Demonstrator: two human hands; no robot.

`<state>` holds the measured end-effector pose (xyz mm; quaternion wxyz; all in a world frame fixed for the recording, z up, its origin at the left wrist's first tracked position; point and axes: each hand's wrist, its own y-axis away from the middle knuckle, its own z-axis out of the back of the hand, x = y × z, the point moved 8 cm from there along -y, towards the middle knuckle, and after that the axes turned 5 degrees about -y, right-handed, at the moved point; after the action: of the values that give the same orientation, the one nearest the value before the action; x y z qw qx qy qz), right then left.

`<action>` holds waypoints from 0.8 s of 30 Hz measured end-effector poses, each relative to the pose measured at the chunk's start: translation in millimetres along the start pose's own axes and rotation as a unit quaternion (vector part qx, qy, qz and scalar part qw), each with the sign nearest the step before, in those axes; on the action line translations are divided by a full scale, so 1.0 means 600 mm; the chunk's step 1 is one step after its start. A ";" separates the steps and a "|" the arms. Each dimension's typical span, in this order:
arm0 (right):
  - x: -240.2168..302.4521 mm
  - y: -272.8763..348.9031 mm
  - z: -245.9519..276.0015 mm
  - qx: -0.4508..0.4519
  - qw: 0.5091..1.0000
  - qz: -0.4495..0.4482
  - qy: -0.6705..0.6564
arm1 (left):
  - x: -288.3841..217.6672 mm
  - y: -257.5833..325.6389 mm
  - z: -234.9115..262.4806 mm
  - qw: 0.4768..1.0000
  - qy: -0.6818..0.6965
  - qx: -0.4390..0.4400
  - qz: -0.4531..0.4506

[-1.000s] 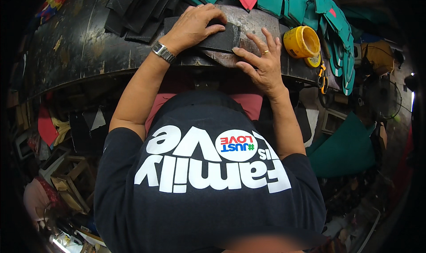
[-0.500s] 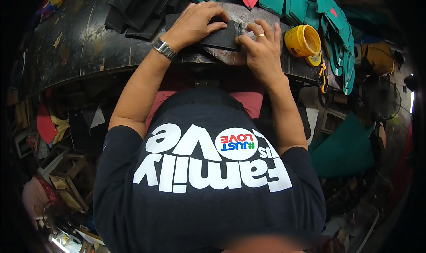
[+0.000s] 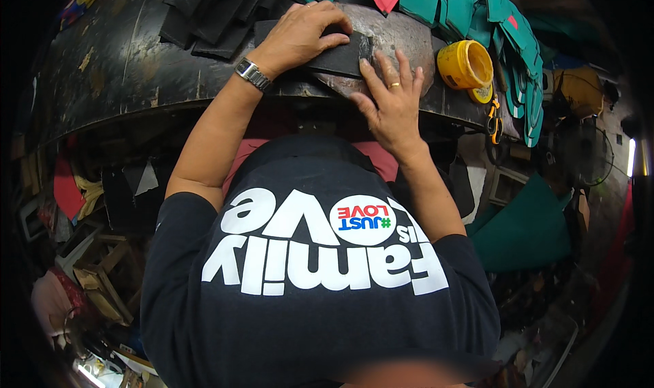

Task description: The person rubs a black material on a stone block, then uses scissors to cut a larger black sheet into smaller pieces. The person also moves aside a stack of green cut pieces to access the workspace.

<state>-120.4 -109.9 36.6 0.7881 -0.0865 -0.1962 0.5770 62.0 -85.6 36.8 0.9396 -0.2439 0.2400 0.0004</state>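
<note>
My left hand, with a metal watch on its wrist, lies flat with spread fingers on a black flat piece of material near the front edge of the dark worn workbench. My right hand, wearing a ring, rests palm down on the bench, its fingertips touching the right end of that black piece. The piece sits on a grey worn patch of the bench. Neither hand is wrapped around anything; both press down.
A yellow pot stands to the right of my right hand. Orange-handled scissors lie by the bench edge. Black strips are stacked at back left; teal and red cut pieces are piled at the back right.
My right hand has slid left and forward along the bench, its fingertips now reaching the black piece's right end. My left hand has stayed on the piece.
</note>
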 end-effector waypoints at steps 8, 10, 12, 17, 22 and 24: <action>0.011 0.011 0.042 -0.013 0.995 -0.004 -0.095 | 0.003 0.000 -0.003 1.000 -0.006 0.013 0.007; -0.006 -0.001 0.046 -0.037 0.992 -0.024 -0.119 | 0.004 0.000 -0.005 1.000 -0.004 0.015 0.007; -0.015 -0.017 0.027 -0.020 0.998 -0.031 -0.048 | 0.005 0.000 -0.006 1.000 0.001 0.015 0.006; -0.041 -0.051 -0.020 0.001 0.997 -0.076 -0.021 | 0.002 0.001 0.000 1.000 0.003 -0.018 -0.006; -0.059 -0.070 -0.034 0.010 0.996 -0.086 -0.010 | 0.003 0.002 -0.003 1.000 -0.001 0.004 0.008; -0.054 -0.069 -0.030 0.003 0.997 -0.074 0.001 | 0.004 0.002 -0.004 1.000 -0.004 0.012 0.014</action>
<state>-85.4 -152.2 28.4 0.8293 -0.0699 -0.1991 0.5175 63.1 -86.1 33.3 0.9432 -0.2297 0.2398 0.0117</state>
